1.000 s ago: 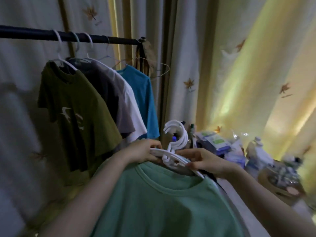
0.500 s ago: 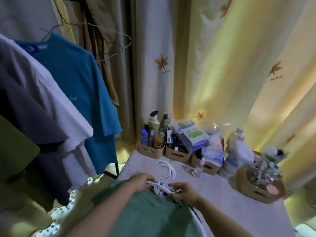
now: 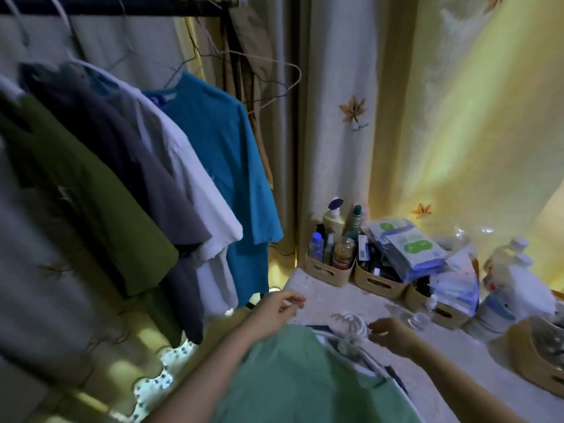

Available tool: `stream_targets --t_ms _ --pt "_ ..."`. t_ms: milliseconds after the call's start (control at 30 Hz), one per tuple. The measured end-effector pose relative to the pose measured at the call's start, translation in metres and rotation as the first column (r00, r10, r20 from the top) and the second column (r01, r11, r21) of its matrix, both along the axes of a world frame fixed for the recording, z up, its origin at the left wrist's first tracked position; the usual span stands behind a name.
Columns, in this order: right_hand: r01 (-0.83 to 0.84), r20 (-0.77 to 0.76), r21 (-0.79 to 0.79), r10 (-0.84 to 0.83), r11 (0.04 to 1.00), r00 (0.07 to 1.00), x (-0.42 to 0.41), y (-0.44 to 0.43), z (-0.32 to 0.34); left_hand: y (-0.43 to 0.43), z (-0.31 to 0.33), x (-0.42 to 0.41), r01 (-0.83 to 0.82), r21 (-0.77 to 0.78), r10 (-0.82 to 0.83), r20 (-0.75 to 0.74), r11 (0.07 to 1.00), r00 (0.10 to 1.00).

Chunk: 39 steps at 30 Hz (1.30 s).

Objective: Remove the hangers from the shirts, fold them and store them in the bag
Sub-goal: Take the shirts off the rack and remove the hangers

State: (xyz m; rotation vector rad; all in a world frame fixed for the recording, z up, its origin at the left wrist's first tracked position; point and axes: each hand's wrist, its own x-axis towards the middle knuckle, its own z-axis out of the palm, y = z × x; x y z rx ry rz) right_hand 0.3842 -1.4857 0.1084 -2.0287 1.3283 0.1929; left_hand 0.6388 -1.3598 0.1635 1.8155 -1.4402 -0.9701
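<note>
A light green shirt [image 3: 305, 377] lies on the pale table [image 3: 335, 300], still on a bunch of white hangers [image 3: 351, 326] whose hooks stick out past its collar. My left hand [image 3: 279, 309] hovers just left of the collar, fingers loose and holding nothing. My right hand [image 3: 392, 334] is just right of the hooks, fingertips close to them without gripping. On the black rail [image 3: 122, 9] hang an olive shirt [image 3: 76, 193], a dark grey shirt [image 3: 122, 154], a white shirt [image 3: 198, 190] and a blue shirt [image 3: 225, 154]. No bag is in view.
Beige baskets [image 3: 329, 271] of bottles and packets line the back of the table against the curtain [image 3: 457, 117]. White bottles [image 3: 512, 288] and another basket [image 3: 537, 355] stand at the right. An empty wire hanger [image 3: 274, 87] hangs at the rail's end.
The green shirt and its hangers came down from in front of the rail onto the table. Both hands have let go of the hangers and drawn apart.
</note>
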Motion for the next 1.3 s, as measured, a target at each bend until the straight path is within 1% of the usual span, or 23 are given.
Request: stream_targets --t_ms 67,100,133,200,267,300,367,400,433,500,533,600,633,700,767,800,867,1000,1067,1100,1200,1233,1300 --pt "-0.05 0.111 0.026 0.047 0.998 0.993 0.023 -0.005 0.034 0.007 0.049 0.006 -0.066 -0.163 0.06 -0.044 0.984 0.997" --pt "-0.069 0.176 0.009 0.066 0.998 0.982 0.043 -0.004 0.058 0.014 0.079 0.014 -0.116 -0.278 0.102 -0.064 0.954 0.993" --pt "-0.087 0.26 -0.011 0.087 0.996 0.962 0.067 -0.002 0.087 0.022 0.113 0.025 -0.162 -0.393 0.148 -0.066 0.905 0.987" --pt "-0.128 0.409 -0.08 0.149 0.989 0.9 0.103 0.0 0.139 0.032 0.17 0.039 -0.207 -0.555 0.195 -0.081 0.806 0.977" --pt "-0.177 0.515 -0.184 0.248 0.967 0.82 0.15 0.005 0.198 0.053 0.228 0.065 -0.25 -0.701 0.274 -0.081 0.668 0.958" --pt "-0.167 0.576 -0.203 0.256 0.965 0.776 0.171 0.006 0.226 0.061 0.25 0.078 -0.268 -0.753 0.329 -0.072 0.601 0.942" --pt "-0.115 0.658 -0.285 0.282 0.952 0.698 0.21 0.004 0.278 0.073 0.283 0.11 -0.312 -0.843 0.499 -0.06 0.438 0.864" --pt "-0.073 0.677 -0.347 0.303 0.935 0.671 0.229 0.003 0.3 0.075 0.293 0.125 -0.339 -0.868 0.601 -0.06 0.363 0.797" --pt "-0.028 0.695 -0.397 0.321 0.917 0.643 0.248 0.0 0.321 0.075 0.299 0.141 -0.374 -0.875 0.696 -0.062 0.307 0.716" --pt "0.065 0.694 -0.499 0.354 0.864 0.627 0.284 -0.005 0.353 0.073 0.3 0.166 -0.477 -0.84 0.835 -0.054 0.258 0.548" --pt "0.087 0.669 -0.545 0.37 0.834 0.645 0.301 -0.01 0.364 0.071 0.297 0.175 -0.534 -0.806 0.87 -0.049 0.256 0.491" --pt "0.055 0.592 -0.587 0.382 0.808 0.71 0.327 -0.024 0.373 0.064 0.289 0.184 -0.609 -0.74 0.888 -0.036 0.285 0.459" --pt "0.017 0.538 -0.593 0.38 0.805 0.753 0.339 -0.031 0.374 0.062 0.286 0.187 -0.64 -0.706 0.887 -0.039 0.302 0.46" --pt "-0.049 0.412 -0.622 0.379 0.782 0.829 0.355 -0.042 0.37 0.06 0.283 0.195 -0.708 -0.631 0.875 -0.092 0.318 0.476" --pt "-0.104 0.332 -0.646 0.4 0.756 0.854 0.364 -0.045 0.365 0.06 0.284 0.203 -0.741 -0.575 0.836 -0.169 0.346 0.522" --pt "-0.138 0.321 -0.64 0.427 0.756 0.845 0.368 -0.043 0.364 0.061 0.284 0.206 -0.735 -0.571 0.807 -0.199 0.365 0.555" --pt "-0.22 0.345 -0.612 0.507 0.76 0.79 0.374 -0.033 0.361 0.063 0.283 0.207 -0.719 -0.569 0.762 -0.231 0.399 0.605" --pt "-0.314 0.511 -0.545 0.605 0.778 0.611 0.372 0.002 0.357 0.063 0.286 0.207 -0.683 -0.549 0.71 -0.214 0.481 0.671" --pt "-0.363 0.545 -0.526 0.632 0.769 0.551 0.369 0.019 0.356 0.062 0.288 0.207 -0.662 -0.543 0.668 -0.228 0.517 0.708" --pt "-0.385 0.545 -0.52 0.643 0.763 0.538 0.368 0.027 0.356 0.062 0.289 0.207 -0.646 -0.544 0.642 -0.235 0.535 0.73" --pt "-0.461 0.501 -0.475 0.662 0.749 0.558 0.371 0.042 0.363 0.062 0.288 0.209 -0.607 -0.563 0.568 -0.273 0.56 0.777" --pt "-0.474 0.505 -0.442 0.648 0.761 0.57 0.374 0.045 0.368 0.063 0.288 0.211 -0.603 -0.569 0.555 -0.284 0.558 0.782" --pt "-0.401 0.6 -0.369 0.544 0.838 0.586 0.382 0.05 0.382 0.067 0.287 0.215 -0.586 -0.576 0.523 -0.296 0.57 0.799"
